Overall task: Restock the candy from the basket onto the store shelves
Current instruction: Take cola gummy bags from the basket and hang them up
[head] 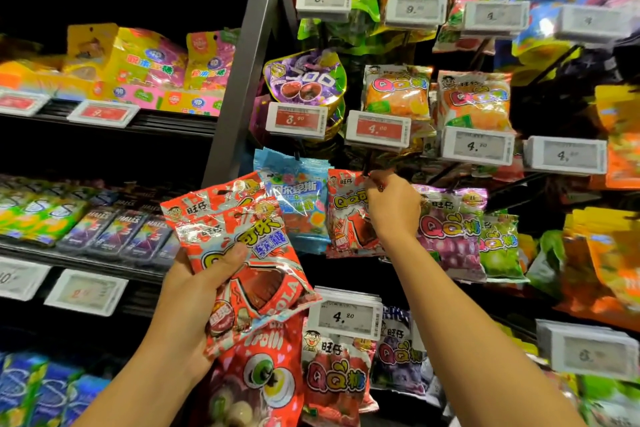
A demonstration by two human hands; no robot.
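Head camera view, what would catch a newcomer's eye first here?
Probably the left hand at lower centre, gripping a bunch of red cola candy bags. Next, the right hand pinching the top of a matching red bag at a hook on the rack. Around them hang bright candy packets and white price tags.

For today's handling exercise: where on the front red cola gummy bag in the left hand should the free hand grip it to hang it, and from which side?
Grip the front cola gummy bag at its flat top seal by the hang hole, pinching from above and the right. The left hand already covers its lower left, and the top edge fans clear of the bag behind, so it looks reachable. The right hand pinches the hanging cola bag the same way.
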